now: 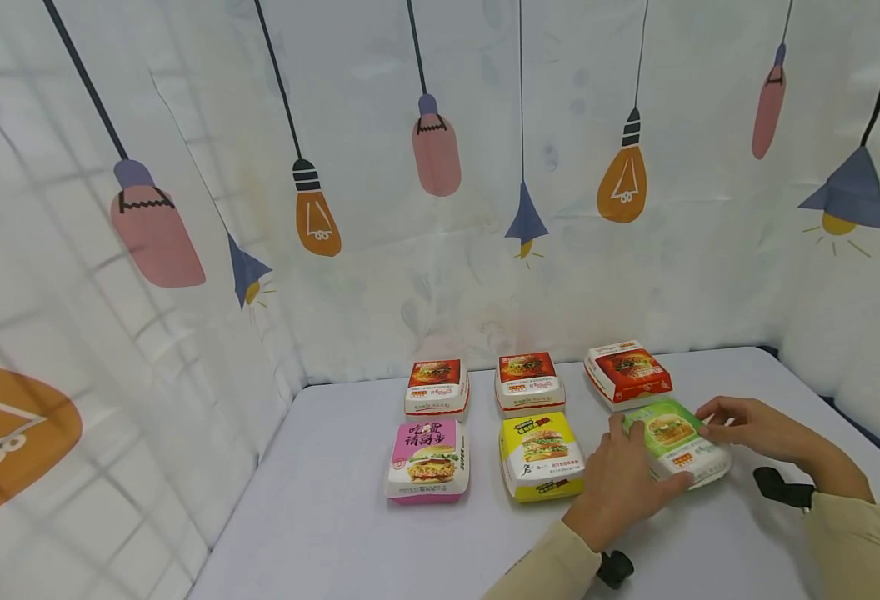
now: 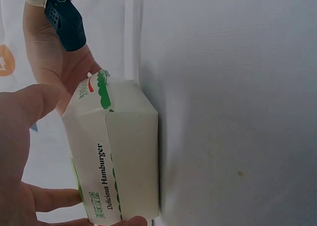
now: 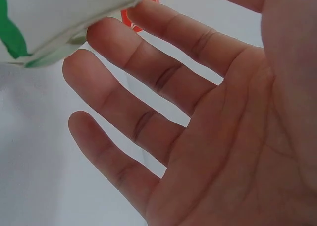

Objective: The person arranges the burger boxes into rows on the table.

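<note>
A green-and-white hamburger box (image 1: 672, 442) is between the two hands at the right of the table. In the left wrist view, the white side of this hamburger box (image 2: 116, 161) reads "Delicious Hamburger". My left hand (image 1: 623, 479) spans the box's left side, its thumb by the near corner and fingertips at the far end. From the right, my right hand (image 1: 755, 433) touches the box's edge. Its fingers (image 3: 143, 77) are spread and nearly straight in the right wrist view, with fingertips at the box's lower edge. Whether the box fully rests on the table cannot be told.
Beside the left hand sits a yellow burger box (image 1: 541, 458), with a pink one (image 1: 428, 462) farther left. Behind them stand three red-and-white boxes, the right one (image 1: 627, 372) turned at an angle. A patterned curtain (image 1: 470, 292) borders the white table (image 1: 320, 517).
</note>
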Demonstrator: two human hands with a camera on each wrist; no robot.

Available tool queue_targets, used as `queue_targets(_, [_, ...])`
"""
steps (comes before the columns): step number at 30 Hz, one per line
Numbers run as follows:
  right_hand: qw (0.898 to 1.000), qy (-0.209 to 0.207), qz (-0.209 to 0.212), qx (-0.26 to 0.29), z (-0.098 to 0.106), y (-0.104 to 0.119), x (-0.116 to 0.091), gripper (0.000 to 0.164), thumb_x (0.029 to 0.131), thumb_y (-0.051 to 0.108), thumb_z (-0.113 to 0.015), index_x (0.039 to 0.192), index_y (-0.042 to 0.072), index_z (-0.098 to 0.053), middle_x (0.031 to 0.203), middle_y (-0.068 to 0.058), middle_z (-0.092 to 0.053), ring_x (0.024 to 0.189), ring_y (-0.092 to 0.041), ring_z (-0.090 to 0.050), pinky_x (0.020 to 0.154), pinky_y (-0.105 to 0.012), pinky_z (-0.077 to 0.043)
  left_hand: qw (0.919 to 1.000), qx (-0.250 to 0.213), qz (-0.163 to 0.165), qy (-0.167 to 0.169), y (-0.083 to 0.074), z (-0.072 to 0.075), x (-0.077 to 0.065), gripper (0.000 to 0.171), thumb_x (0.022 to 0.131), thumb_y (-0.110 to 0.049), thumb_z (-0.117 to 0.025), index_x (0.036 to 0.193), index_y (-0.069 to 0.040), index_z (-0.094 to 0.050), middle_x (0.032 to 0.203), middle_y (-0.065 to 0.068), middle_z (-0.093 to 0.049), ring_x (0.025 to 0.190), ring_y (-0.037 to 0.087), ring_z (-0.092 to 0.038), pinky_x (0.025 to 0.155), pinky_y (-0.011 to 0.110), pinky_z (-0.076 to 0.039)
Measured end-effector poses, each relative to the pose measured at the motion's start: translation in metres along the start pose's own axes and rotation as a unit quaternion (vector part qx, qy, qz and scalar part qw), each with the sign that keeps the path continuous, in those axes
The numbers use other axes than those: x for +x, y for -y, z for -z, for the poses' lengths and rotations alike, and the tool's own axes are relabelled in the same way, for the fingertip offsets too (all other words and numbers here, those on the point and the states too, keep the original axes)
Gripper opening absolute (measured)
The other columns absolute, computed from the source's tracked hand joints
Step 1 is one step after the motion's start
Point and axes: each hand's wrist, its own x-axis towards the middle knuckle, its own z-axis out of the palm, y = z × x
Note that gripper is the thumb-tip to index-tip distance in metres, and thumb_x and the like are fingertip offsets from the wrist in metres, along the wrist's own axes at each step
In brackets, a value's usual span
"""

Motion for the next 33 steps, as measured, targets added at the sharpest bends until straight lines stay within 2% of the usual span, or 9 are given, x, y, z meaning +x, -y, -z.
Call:
queue_targets(4, [1.0,0.007,-0.002,0.002,-0.0003,-0.001,0.0015,0.05,0.101,0.037,-0.061,0.136,0.001,-0.056,0.107,-0.006,-0.063,0.097,-0.018,-0.054,0.077,-0.035,-0.046,0.9999,-0.006,-0.001,0.015,0.0013,-0.0015,0.0001,0.082,0.085,-0.076,-0.063,0.148,-0.024,-0.049,0.152,-0.006,-0.04,0.113,0.01,-0.06,0.082,0.027,-0.056])
queue_targets(11, [1.0,0.011,0.001,0.004,-0.001,-0.0006,0.0033,0.062,0.101,0.036,-0.063,0.147,-0.001,-0.046,0.112,-0.01,-0.063,0.099,-0.022,-0.055,0.076,-0.035,-0.046,0.9992,-0.01,0.001,0.039,0.0027,-0.0022,0.002,0.076,0.092,-0.068,-0.06,0.154,-0.028,-0.042,0.159,-0.005,-0.035,0.124,0.011,-0.058,0.088,0.031,-0.057])
queue_targets(17, [1.0,0.01,0.011,0.015,-0.003,-0.0004,0.0038,0.063,0.1,0.033,-0.064,0.149,-0.001,-0.044,0.11,-0.01,-0.063,0.097,-0.021,-0.056,0.075,-0.036,-0.047,0.9985,0.003,-0.002,0.054,0.0036,-0.005,0.0035,0.076,0.095,-0.067,-0.055,0.157,-0.027,-0.037,0.166,-0.002,-0.03,0.135,0.012,-0.054,0.092,0.032,-0.057])
queue_targets(33, [1.0,0.008,0.015,0.018,-0.0041,0.0015,0.0023,0.063,0.099,0.031,-0.065,0.149,0.0,-0.043,0.108,-0.01,-0.063,0.094,-0.02,-0.056,0.073,-0.037,-0.047,0.9985,0.001,-0.002,0.055,0.0019,-0.0025,0.0017,0.072,0.096,-0.065,-0.055,0.157,-0.032,-0.037,0.168,-0.001,-0.026,0.139,0.014,-0.051,0.091,0.034,-0.058])
